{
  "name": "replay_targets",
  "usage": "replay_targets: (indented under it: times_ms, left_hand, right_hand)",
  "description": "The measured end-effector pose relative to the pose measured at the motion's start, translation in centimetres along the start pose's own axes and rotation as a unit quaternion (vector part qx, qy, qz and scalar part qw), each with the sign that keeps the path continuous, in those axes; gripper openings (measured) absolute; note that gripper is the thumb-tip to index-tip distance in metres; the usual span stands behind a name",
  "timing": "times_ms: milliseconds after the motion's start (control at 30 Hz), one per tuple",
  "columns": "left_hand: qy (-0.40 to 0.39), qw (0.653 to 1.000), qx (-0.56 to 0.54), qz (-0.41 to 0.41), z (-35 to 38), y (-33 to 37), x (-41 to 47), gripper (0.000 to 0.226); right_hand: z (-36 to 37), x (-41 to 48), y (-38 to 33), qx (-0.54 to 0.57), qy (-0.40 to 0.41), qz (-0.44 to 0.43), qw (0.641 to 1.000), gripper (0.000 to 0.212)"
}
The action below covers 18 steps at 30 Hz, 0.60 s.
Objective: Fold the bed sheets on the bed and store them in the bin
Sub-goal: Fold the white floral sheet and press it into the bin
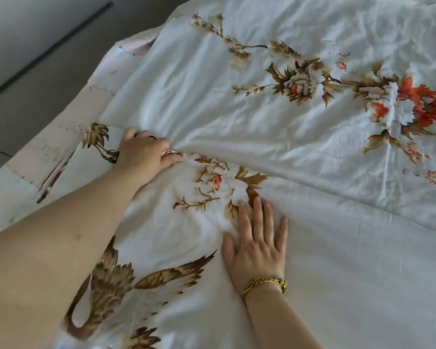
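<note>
A white bed sheet (275, 137) printed with brown and orange flowers and brown birds covers most of the bed. One layer is folded over another, with its edge running diagonally from the left down to the right. My left hand (144, 152) is closed on that folded edge near the bed's left side, bunching the cloth. My right hand (258, 245) lies flat and open on the lower layer, fingers spread, a gold bracelet on its wrist. No bin is in view.
A pale pink patterned bed cover (68, 137) shows under the sheet along the bed's left edge. Beyond it is grey tiled floor (23, 79) with a dark strip (51, 49) running across it.
</note>
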<state>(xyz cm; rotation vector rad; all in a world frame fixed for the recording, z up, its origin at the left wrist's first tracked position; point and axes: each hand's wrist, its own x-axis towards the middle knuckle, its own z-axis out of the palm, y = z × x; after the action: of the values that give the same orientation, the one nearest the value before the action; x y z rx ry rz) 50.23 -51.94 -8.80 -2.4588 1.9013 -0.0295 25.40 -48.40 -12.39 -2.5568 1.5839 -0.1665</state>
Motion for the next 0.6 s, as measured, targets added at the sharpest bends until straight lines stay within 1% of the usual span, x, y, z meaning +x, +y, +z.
replay_targets:
  times_ms: [33,67,133,200,267,300,367,433,500,533,600]
  left_hand:
    - [-0.019,0.999,0.023,0.018,-0.5,-0.5,0.6,0.051]
    - [-0.022,0.999,0.028,0.037,-0.6,-0.8,1.3,0.052]
    - [0.019,0.998,0.019,0.064,-0.3,-1.5,1.9,0.052]
    - [0.069,0.996,0.021,0.055,0.1,-2.3,1.7,0.05]
    - [0.096,0.995,0.013,-0.001,0.4,-3.6,0.8,0.041]
    - [0.094,0.995,0.005,-0.035,0.6,-4.4,0.2,0.038]
    - [0.09,0.99,-0.019,-0.105,0.5,-5.9,-1.3,0.04]
    - [0.049,0.981,-0.032,-0.184,0.4,-7.5,-3.3,0.046]
    - [-0.009,0.963,-0.049,-0.265,0.1,-8.5,-5.9,0.052]
    - [-0.035,0.951,-0.067,-0.298,-0.1,-8.7,-7.2,0.053]
    - [-0.067,0.928,-0.124,-0.346,-0.7,-8.7,-10.3,0.056]
  right_hand:
    - [0.2,0.0,-0.1,0.0,0.006,-0.003,1.0,0.06]
    - [0.3,0.0,0.0,0.001,0.012,-0.003,1.0,0.059]
    - [0.4,0.0,-0.1,0.008,0.021,-0.003,1.0,0.06]
    - [0.6,0.0,-0.1,0.017,0.029,-0.003,0.999,0.06]
    - [0.7,0.0,0.0,0.014,0.031,0.0,0.999,0.061]
    - [0.8,0.0,0.0,0.015,0.03,-0.003,0.999,0.061]
    - [0.9,0.1,0.0,0.005,0.02,-0.009,1.0,0.062]
    - [0.4,0.2,-0.3,0.007,-0.019,0.0,1.0,0.063]
    - [-0.5,0.2,-0.5,-0.012,-0.055,-0.001,0.998,0.067]
    - [-1.0,0.3,-0.5,-0.02,-0.086,-0.01,0.996,0.07]
    - [-2.0,0.4,-0.2,-0.031,-0.179,-0.016,0.983,0.069]
